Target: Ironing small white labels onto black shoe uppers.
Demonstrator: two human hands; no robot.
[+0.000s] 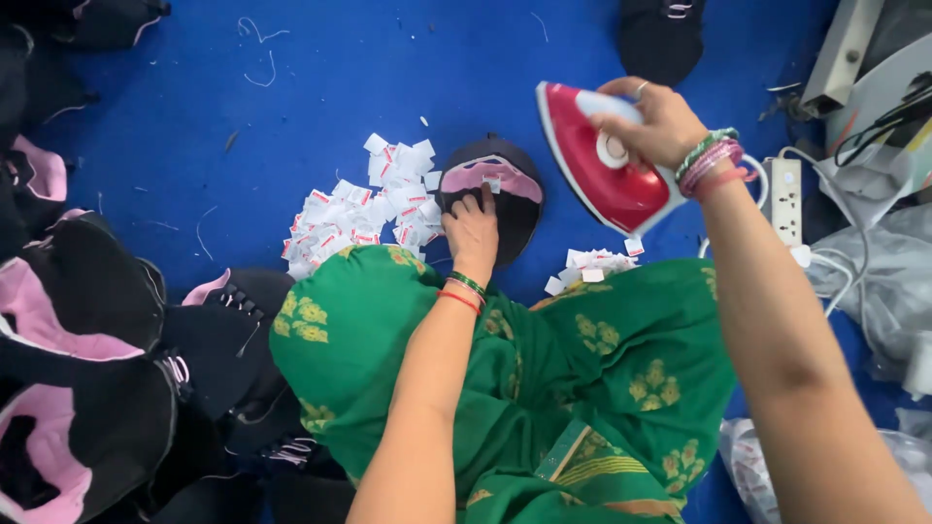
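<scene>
The left hand [473,233] presses flat on a black-and-pink cap [495,194] on the blue mat [340,78], holding nothing. At its two o'clock, the right hand [652,121] grips a red iron [594,165], lifted just beside the cap. White labels [359,213] lie heaped at nine o'clock.

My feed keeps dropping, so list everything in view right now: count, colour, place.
clothes iron: one, red and white, lifted right of the cap
cap: one, black with pink lining, centre on the blue mat
label on cap: one, white, on the lining
label heap: many, white and red, left of cap
small label pile: several, white, by right knee
cap stack: many, black and pink, left edge
power strip: one, white, right
left hand: pressing the cap
right hand: gripping the iron
</scene>
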